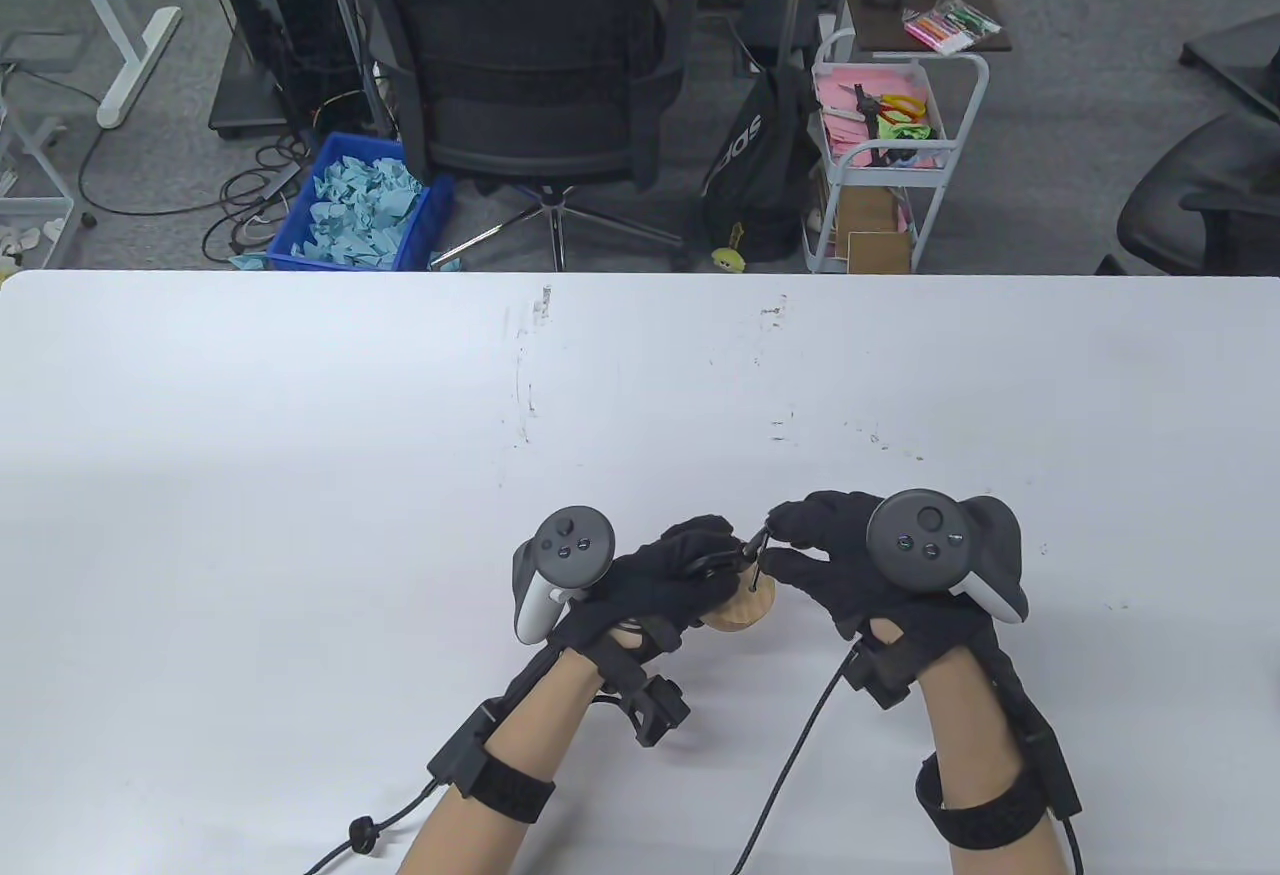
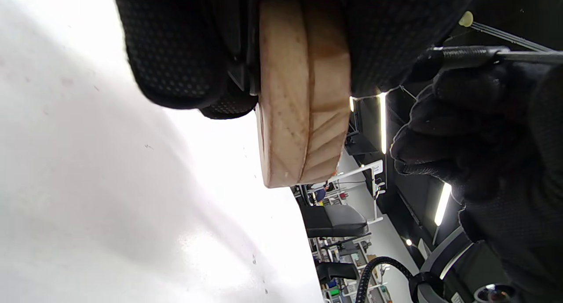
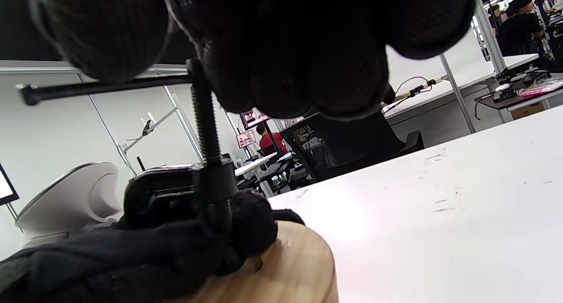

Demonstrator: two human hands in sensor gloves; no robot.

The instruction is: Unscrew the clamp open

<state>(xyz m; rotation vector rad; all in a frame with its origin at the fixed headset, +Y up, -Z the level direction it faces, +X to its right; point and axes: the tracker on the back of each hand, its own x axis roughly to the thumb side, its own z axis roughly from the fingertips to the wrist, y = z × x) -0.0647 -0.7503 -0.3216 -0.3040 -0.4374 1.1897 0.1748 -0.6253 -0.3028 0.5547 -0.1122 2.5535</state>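
Note:
A small black C-clamp [image 3: 176, 193] sits clamped on a round wooden disc [image 1: 740, 607] near the table's front middle. My left hand [image 1: 675, 580] grips the clamp body and the disc, holding them a little above the white table [image 1: 300, 475]. My right hand [image 1: 815, 540] pinches the clamp's thin crossbar handle [image 3: 101, 86] at the top of the threaded screw [image 3: 204, 122]. The disc's edge [image 2: 303, 96] shows in the left wrist view, with the handle [image 2: 475, 54] to its right. The clamp's lower jaw is hidden by my left fingers [image 3: 246, 226].
A black office chair [image 1: 530, 75], a blue bin of paper scraps [image 1: 360, 205] and a white trolley [image 1: 885, 155] stand beyond the table's far edge. Cables trail from both wrists [image 1: 790, 775] toward the front edge.

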